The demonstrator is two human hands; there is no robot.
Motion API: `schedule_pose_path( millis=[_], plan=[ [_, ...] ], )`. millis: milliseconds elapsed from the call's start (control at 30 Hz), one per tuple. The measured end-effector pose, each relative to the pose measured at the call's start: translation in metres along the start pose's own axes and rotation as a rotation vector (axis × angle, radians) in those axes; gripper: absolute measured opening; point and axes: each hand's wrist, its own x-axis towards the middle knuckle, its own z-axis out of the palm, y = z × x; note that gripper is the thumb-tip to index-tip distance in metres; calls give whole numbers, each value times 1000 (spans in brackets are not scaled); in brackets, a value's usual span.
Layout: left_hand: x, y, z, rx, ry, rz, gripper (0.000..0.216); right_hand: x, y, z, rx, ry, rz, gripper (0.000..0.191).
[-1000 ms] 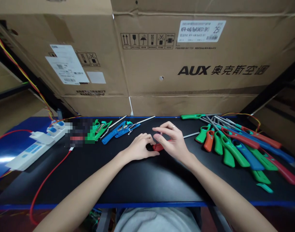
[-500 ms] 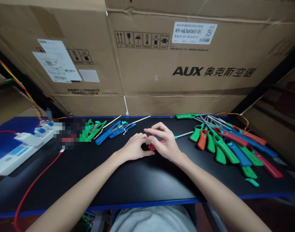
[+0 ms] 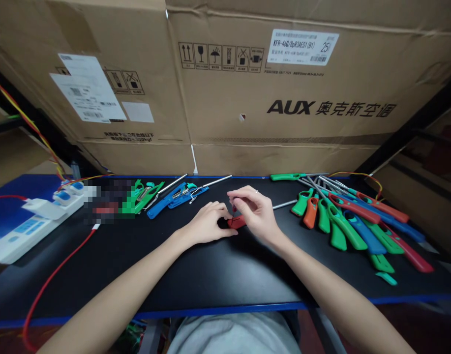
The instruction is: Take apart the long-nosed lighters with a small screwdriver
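A red long-nosed lighter [image 3: 237, 222] lies on the black table, its metal tube pointing right. My left hand [image 3: 210, 223] grips its handle end between thumb and fingers. In my right hand [image 3: 256, 211] a small screwdriver [image 3: 234, 208] is pinched nearly upright, its thin shaft reaching down to the red handle. The tip's exact contact is too small to make out. My right hand hides the middle of the lighter.
Several green, orange, blue and red lighters [image 3: 346, 228] are heaped at the right, near a loose teal piece [image 3: 386, 279]. Opened blue [image 3: 168, 200] and green [image 3: 150, 196] lighters lie left. A power strip [image 3: 41, 221] and red cable [image 3: 61, 270] sit far left; a cardboard box [image 3: 225, 88] stands behind.
My right fingers have drawn in around the screwdriver from a more spread pose, and more of the red lighter shows. My left hand stays nearly in place. The view has shifted slightly.
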Motion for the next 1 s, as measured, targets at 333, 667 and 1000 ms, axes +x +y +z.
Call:
schedule_pose_path(
  millis=[333,667,1000],
  plan=[
    [0,1,0,-8,13,-23,30,2,-3,-4,95,-21,108,24],
    [-1,-1,2,-3,21,-12,31,1,-10,-6,-104,-43,-52,24],
    [-1,2,-1,-7,-2,-47,31,1,-10,-6,-110,-38,-27,24]
  ],
)
